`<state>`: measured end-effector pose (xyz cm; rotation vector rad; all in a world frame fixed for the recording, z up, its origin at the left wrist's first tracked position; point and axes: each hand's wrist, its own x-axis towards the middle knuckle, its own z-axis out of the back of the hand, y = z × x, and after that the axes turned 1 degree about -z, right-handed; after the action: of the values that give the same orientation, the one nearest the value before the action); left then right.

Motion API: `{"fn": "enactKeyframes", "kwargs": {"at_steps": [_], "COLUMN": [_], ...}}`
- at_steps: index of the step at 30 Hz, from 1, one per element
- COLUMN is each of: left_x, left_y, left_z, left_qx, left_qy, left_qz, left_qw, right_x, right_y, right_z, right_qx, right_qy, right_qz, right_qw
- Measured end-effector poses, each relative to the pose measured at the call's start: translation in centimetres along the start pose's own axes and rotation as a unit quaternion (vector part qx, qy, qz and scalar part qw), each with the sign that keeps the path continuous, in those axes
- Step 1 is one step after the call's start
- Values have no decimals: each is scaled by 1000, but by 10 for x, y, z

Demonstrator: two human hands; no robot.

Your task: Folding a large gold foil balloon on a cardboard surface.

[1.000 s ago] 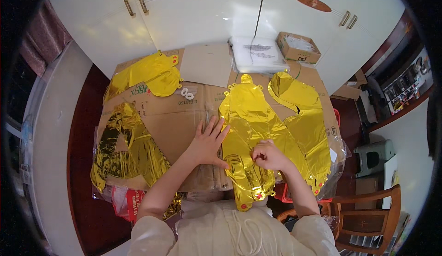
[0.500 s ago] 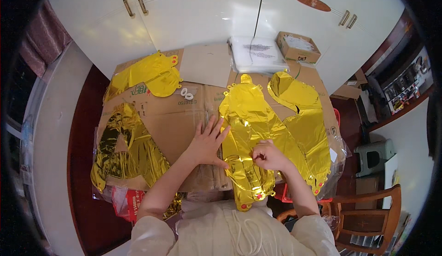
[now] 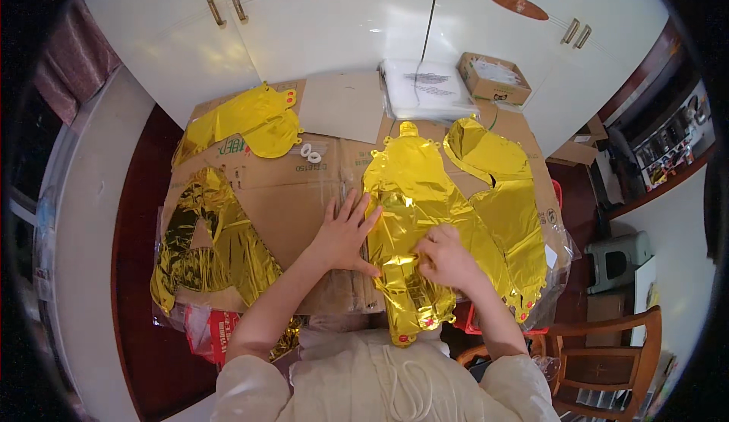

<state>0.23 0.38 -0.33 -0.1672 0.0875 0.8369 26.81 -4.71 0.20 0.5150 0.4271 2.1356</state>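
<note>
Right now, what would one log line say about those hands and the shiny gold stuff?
left hand: flat, fingers spread, at gold foil balloon edge | right hand: pinching its foil | surface: cardboard sheets

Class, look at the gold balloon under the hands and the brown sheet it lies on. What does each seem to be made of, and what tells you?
Gold balloon: likely thin metallic foil film, glossy; it mirrors light and shows sharp crinkles. The right hand pinches it, the left hand lies flat at its edge.
Brown sheet: apparently cardboard, matt, with fold lines like a flattened box.
</note>
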Motion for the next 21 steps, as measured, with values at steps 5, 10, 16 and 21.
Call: {"fn": "enactKeyframes", "kwargs": {"at_steps": [5, 10, 16, 21], "left_x": [-1, 2, 3, 11], "left_y": [0, -4, 0, 15], "left_z": [-4, 3, 6, 0], "left_qx": [13, 42, 22, 33], "left_qy": [-12, 20, 32, -16], "left_qz": [2, 14, 17, 50], "left_qw": [1000, 999, 999, 998], "right_x": [4, -10, -18, -19], "right_y": [60, 56, 58, 58], "right_z": [-8, -37, -32, -29], "right_qx": [-85, -129, -112, -100], "right_qy": [8, -16, 8, 41], "right_qz": [164, 181, 162, 164], "right_qw": [983, 975, 980, 981]}}
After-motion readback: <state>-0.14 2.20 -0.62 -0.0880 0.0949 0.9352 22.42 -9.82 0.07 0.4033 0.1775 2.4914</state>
